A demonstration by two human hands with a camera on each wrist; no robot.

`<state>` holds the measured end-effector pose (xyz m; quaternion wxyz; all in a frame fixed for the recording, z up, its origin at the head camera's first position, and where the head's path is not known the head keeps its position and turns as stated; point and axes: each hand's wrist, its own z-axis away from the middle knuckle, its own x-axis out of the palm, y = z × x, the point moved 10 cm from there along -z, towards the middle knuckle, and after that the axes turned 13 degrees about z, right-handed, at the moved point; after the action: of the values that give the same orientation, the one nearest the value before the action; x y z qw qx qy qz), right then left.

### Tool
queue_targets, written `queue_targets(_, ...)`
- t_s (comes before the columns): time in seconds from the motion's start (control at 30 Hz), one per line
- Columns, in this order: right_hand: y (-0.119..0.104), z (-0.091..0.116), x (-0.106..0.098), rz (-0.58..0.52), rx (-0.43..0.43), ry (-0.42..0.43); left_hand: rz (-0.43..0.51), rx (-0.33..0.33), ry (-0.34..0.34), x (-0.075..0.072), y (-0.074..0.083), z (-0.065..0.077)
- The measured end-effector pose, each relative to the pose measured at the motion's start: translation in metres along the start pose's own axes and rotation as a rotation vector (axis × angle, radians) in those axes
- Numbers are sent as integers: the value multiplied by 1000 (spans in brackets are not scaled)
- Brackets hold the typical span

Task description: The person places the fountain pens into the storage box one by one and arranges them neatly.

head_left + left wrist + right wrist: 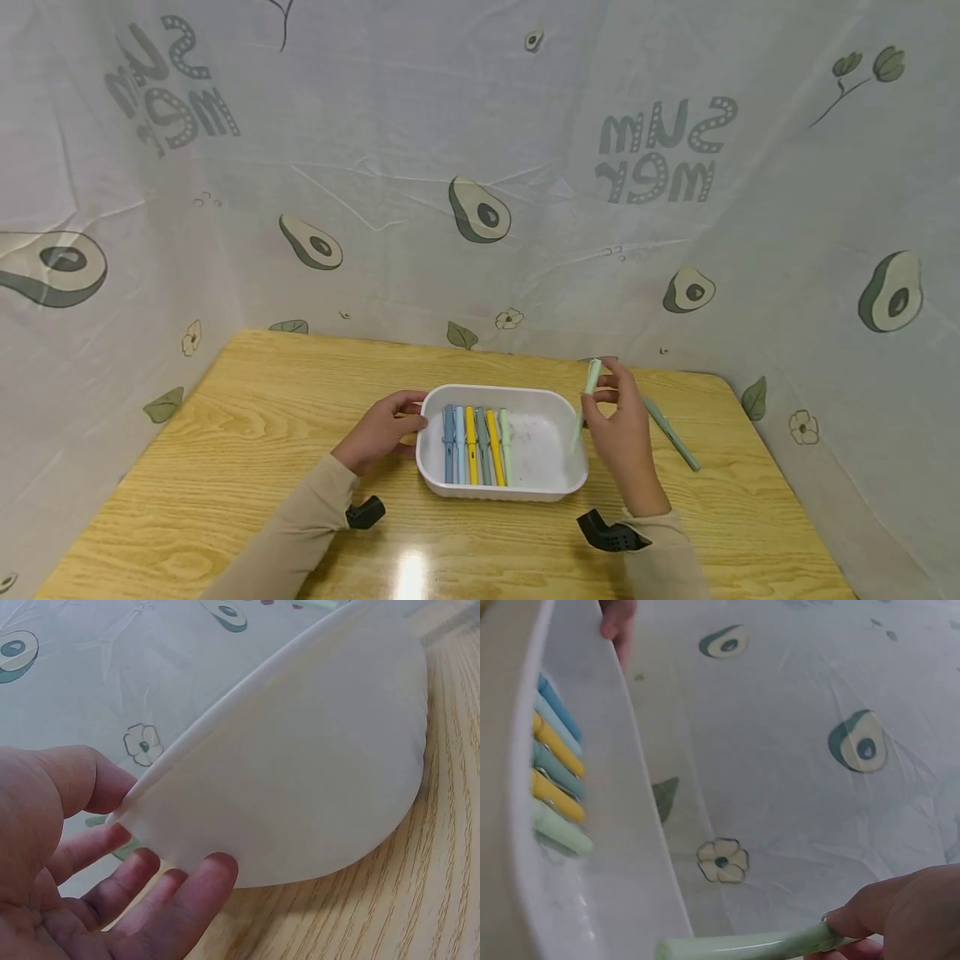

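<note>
A white plastic tray [540,493] sits on the table, with several capped pens lined up side by side in its left half: blue, light blue, yellow [471,446], grey-green and light green [506,446]. My left hand [384,431] holds the tray's left end, its thumb at the rim and other fingers by the outer wall [300,780]. Over the tray's right end, my right hand [618,425] pinches a light green pen [592,377] between thumb and fingers. That pen [742,946] is tilted, its lower end pointing down toward the tray.
A grey-green pen [672,433] lies on the wooden table [300,375] to the right of my right hand. Behind and beside the table hangs a pale curtain [390,275] printed with avocados. Dark wrist mounts [611,533] sit at both sleeves.
</note>
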<state>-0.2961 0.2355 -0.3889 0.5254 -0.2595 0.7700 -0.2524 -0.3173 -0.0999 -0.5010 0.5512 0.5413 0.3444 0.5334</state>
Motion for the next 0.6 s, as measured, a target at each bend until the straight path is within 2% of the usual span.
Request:
queue_targets(0.37, -10, 11, 48, -30, -2, -168, -31, 10, -25, 2, 1, -1)
queue_targets(0.6, -12, 17, 76, 30, 4, -251, -48, 3, -26, 1, 2, 2)
